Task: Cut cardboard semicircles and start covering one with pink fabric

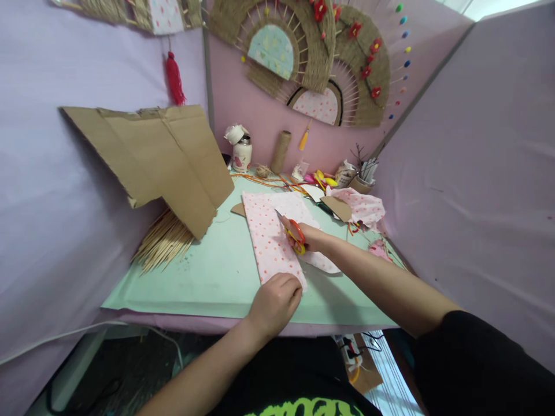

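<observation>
A strip of white fabric with pink dots (266,237) lies on the pale green mat (208,271). My left hand (275,303) is closed on the fabric's near end, pinching it at the mat's front. My right hand (310,238) grips orange-handled scissors (296,236), whose blades point away from me into the fabric's right edge. A second piece of the same fabric (321,263) lies under my right wrist.
A large bent cardboard sheet (160,156) leans against the left wall over a bundle of thin sticks (162,242). At the back stand a jar (241,153), a cardboard tube (280,151), a cup of tools (363,176) and more dotted cloth (362,207). Woven fans (303,52) hang above.
</observation>
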The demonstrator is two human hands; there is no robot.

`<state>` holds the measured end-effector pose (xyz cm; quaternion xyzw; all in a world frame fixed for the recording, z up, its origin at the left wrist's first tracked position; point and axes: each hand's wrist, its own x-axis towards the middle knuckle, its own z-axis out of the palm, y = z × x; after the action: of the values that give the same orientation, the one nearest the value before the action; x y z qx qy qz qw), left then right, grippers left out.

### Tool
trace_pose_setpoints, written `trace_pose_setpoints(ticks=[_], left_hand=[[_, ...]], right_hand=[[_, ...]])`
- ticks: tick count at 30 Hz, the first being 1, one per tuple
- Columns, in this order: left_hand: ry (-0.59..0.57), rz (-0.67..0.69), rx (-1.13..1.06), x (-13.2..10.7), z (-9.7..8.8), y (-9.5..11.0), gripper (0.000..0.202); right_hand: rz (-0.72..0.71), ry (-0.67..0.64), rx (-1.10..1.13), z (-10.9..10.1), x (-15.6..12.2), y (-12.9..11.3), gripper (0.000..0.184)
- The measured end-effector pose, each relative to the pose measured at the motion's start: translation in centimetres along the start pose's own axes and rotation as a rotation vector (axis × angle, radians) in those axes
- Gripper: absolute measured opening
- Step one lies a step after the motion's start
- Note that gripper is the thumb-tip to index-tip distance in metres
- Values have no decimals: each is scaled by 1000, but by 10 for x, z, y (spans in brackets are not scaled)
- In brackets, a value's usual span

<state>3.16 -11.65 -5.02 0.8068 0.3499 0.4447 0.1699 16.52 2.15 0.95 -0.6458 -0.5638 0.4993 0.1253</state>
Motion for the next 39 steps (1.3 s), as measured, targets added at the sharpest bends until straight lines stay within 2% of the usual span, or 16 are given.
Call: trace_pose_setpoints(ticks=[7, 13, 26, 32, 39], left_hand=[[0, -4, 2, -1, 0, 0, 13], [-6, -16, -9, -1, 1, -1, 12], [-19, -26, -12, -2, 2, -3, 12], [-18, -19, -1, -1, 1, -1, 13], [-24, -30, 2, -1, 0, -1, 15]], right_hand=[[48, -97, 234, -5, -2, 1, 60], [126, -171, 288, -12, 0, -4, 55], [135, -179, 256, -17, 27, -6, 52], [164, -140, 241, -15, 28, -7, 52], [133, -87, 204, -10, 24, -10, 59]])
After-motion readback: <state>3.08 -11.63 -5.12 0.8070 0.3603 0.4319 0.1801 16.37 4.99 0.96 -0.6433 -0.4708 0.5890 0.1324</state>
